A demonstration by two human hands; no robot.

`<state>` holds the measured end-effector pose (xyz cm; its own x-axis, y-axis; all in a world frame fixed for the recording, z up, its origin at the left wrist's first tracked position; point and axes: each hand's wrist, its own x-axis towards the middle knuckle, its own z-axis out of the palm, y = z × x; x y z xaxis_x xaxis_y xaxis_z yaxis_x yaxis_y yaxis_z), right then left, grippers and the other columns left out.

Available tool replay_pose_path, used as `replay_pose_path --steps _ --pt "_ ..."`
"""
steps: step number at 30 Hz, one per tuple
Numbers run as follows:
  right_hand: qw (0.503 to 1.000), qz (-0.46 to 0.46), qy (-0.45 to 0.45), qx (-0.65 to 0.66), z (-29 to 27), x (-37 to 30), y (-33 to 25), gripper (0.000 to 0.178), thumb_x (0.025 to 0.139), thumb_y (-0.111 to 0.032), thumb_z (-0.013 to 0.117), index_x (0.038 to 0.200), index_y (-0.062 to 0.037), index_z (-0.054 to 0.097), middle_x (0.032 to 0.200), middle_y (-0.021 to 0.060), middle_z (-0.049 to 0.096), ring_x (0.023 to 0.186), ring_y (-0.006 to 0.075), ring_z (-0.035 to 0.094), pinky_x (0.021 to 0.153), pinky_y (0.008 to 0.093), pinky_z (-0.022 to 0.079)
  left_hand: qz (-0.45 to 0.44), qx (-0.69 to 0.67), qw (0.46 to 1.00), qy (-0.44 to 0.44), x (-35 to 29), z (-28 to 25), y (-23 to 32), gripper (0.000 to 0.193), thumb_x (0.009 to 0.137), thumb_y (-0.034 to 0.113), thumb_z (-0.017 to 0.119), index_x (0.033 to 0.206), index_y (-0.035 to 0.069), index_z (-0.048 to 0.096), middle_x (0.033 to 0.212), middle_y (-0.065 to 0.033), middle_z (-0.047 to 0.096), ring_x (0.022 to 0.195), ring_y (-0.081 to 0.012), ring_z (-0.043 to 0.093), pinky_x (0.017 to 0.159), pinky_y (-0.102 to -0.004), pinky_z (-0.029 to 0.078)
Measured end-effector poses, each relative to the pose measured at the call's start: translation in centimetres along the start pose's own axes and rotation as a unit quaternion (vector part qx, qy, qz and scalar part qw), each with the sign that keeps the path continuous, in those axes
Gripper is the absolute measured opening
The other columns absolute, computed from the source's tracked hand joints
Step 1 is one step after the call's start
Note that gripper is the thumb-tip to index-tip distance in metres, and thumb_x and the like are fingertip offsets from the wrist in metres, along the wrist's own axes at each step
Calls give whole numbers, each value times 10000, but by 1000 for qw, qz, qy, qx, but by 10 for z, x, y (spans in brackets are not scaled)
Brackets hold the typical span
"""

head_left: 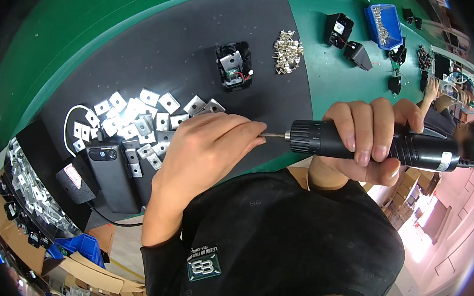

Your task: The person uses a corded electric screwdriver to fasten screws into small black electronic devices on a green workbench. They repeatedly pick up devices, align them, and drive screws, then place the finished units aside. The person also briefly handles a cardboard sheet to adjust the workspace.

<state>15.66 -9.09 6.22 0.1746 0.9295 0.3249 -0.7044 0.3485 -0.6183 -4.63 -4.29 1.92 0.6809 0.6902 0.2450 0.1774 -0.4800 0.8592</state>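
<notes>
My right hand [365, 139] is wrapped round a black electric screwdriver [316, 137], held level with its cord running off to the right. Its thin metal bit [276, 135] points left and ends at the fingertips of my left hand [209, 150]. Those fingers are pinched together at the bit's tip; whatever small thing may be between them is hidden. Beyond my hands, a black plastic housing [234, 65] lies open on the black mat, with a metal plate, a small green circuit board and red wire inside. Many square metal plates with holes [148, 97] are scattered left of it.
A pile of small metal parts [287, 52] lies at the mat's right edge. A black power bank [111, 176] with a lit display and white cable stands at left. Black housings [340, 29] and a blue bin [385, 25] are at right, near another person's hands [432, 89].
</notes>
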Motion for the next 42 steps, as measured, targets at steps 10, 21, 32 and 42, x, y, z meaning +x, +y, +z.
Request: replay_pose_path --steps 10,21,32,42 --pt "1000 0 -23 -3 -11 1 1 488 809 -103 731 1228 -182 495 803 -17 541 691 96 536 684 262 412 16 25 1000 0 8 4 -2 211 694 61 766 890 16 703 799 -87 678 664 -227 645 592 -315 513" --pt "999 -11 -27 -17 -16 -5 -1 481 820 -116 733 1232 -178 491 798 -26 531 682 94 527 687 258 406 58 86 995 5 5 11 1 390 664 56 776 1034 -5 671 932 -103 693 796 -229 655 664 -323 508" --pt "997 -32 -29 -71 -10 -2 -7 633 841 -116 689 1397 -175 392 789 -20 528 659 93 514 682 256 392 -109 190 976 20 26 -6 -26 941 567 142 867 1397 87 425 1321 -128 526 1257 -317 451 1015 -428 352" --pt "983 -122 9 -140 -9 12 28 422 872 -157 640 1246 -214 453 801 -41 495 673 83 465 697 266 364 -87 166 982 22 27 -1 -33 764 525 138 857 1237 158 579 1082 -86 557 985 -295 539 864 -398 455"
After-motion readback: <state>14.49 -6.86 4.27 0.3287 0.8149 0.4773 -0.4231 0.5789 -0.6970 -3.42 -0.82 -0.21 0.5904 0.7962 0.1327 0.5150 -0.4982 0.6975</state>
